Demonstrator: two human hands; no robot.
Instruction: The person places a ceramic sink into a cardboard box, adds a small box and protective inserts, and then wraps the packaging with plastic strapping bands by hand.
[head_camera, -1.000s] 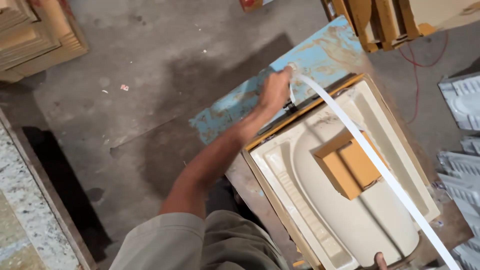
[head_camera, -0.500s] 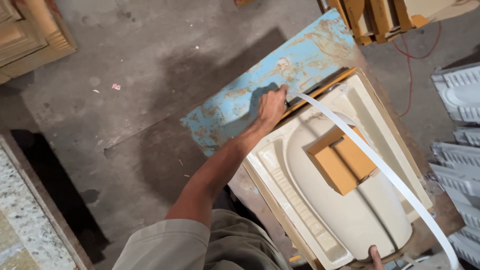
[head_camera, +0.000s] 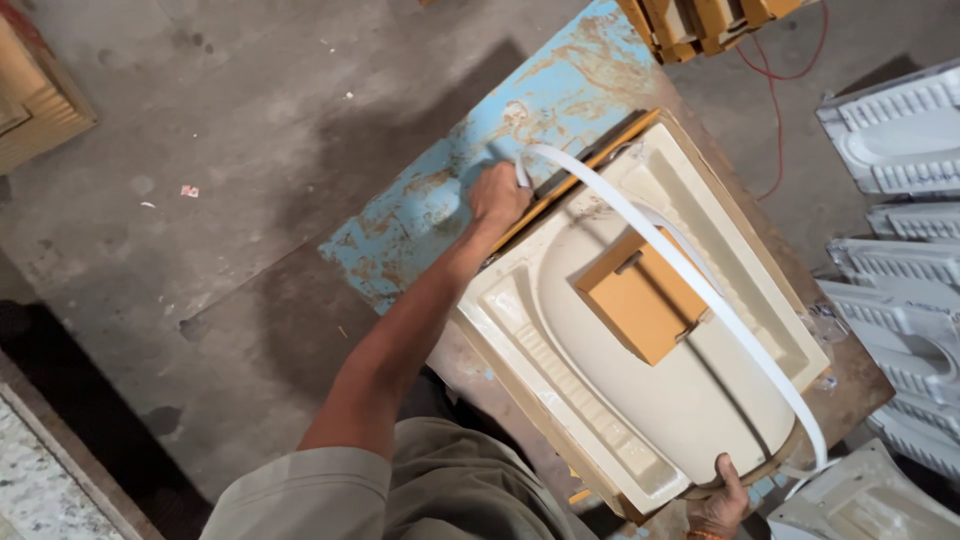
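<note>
A cream moulded basin piece (head_camera: 690, 400) lies in an orange-edged frame on a worn blue table (head_camera: 560, 90). An orange block (head_camera: 640, 300) rests in its hollow. A long white strap (head_camera: 700, 285) arches over the piece from end to end. My left hand (head_camera: 497, 195) grips one end of the strap at the far left edge of the frame. My right hand (head_camera: 722, 500) presses against the near rounded end of the piece, where the strap's other end comes down.
Several white moulded pieces (head_camera: 900, 140) are stacked at the right. Orange wooden frames (head_camera: 700, 20) and a red cable (head_camera: 790, 70) sit beyond the table. More wooden pieces (head_camera: 40, 90) lie at the upper left on the grey floor (head_camera: 200, 250). A speckled slab (head_camera: 40, 480) is at lower left.
My left hand has slid the strap's end along the frame's far edge toward the left and lower. The view has shifted with my head; my right hand stays at the near end.
</note>
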